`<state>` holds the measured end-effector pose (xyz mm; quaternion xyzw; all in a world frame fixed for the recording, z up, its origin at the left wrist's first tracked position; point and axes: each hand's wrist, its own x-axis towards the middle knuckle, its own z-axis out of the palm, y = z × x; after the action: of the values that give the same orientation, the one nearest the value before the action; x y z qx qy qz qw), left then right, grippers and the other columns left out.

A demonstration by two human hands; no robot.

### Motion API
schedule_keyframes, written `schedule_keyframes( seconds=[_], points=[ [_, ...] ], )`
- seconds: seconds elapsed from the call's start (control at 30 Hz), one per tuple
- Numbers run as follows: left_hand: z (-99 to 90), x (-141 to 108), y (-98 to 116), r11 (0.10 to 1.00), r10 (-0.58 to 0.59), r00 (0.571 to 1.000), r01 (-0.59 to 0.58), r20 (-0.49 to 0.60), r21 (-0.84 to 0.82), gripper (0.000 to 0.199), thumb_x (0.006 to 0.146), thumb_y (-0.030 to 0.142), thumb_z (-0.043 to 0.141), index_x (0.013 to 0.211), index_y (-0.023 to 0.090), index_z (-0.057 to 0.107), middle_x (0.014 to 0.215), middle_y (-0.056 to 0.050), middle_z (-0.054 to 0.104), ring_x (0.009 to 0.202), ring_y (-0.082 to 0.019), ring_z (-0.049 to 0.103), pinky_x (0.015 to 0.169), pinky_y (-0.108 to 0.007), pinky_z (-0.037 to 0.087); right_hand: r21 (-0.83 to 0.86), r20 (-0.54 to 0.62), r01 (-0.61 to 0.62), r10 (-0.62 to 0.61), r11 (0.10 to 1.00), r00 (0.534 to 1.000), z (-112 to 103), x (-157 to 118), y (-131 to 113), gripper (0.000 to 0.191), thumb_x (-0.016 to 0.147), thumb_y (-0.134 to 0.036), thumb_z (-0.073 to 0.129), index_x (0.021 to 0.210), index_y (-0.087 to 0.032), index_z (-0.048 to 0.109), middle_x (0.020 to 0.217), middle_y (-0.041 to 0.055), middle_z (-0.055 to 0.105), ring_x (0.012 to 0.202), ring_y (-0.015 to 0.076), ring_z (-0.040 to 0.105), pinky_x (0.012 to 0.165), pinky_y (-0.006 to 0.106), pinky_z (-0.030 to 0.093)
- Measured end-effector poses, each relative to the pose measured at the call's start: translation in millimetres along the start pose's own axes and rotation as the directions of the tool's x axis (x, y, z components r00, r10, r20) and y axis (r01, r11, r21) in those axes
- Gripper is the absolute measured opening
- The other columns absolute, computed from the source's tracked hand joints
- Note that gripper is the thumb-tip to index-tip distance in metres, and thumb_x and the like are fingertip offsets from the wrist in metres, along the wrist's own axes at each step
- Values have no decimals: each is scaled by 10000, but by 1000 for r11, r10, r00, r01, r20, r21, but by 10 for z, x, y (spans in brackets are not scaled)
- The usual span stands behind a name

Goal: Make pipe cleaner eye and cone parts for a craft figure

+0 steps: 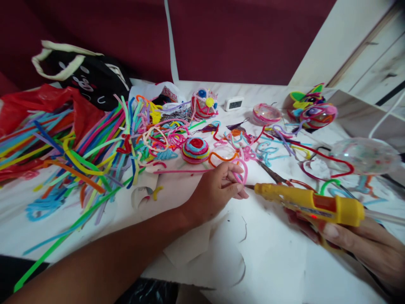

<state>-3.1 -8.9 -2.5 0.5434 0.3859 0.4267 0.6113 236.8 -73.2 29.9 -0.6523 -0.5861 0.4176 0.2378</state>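
Note:
Near the middle of the view my left hand (218,188) pinches a pink pipe cleaner (243,171) bent into loops, and its straight tail runs off to the left. My right hand (351,240) is wrapped round the handle of a yellow glue gun (310,202), where a small red light glows. The nozzle points left and is at or very close to the pink loops; actual contact cannot be made out. A clear glue stick (384,217) sticks out of the gun's back. Just beyond my left hand lies a round coiled piece (195,150) with a red centre.
Many coloured pipe cleaners (95,143) cover the left side. Scissors (274,173) lie beyond the gun. Decorated balls (204,103), a small digital clock (234,104) and a clear plastic dome (365,156) stand farther back. A black bag (91,80) is at back left.

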Motion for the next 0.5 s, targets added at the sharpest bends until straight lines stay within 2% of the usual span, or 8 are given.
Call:
schedule_keyframes(
  seconds=[0.27,0.5],
  points=[
    [1,-3,2,1000,8,1000,-8,5,11,188,773,137,571,945,165,501,719,28,561,671,-144,675,650,-289,564,20,19,15,-15,1000,1000,-2,9,-20,526,631,-672,578,992,-320,723,1086,-3,689,1101,363,533,1005,471,386],
    [5,-5,2,1000,7,1000,-7,3,8,198,771,134,572,954,167,506,722,27,568,666,-140,673,645,-284,563,34,-13,21,-20,999,1000,3,6,-41,513,582,-670,600,945,-334,737,1050,-14,701,1088,386,543,979,437,414]
  ],
)
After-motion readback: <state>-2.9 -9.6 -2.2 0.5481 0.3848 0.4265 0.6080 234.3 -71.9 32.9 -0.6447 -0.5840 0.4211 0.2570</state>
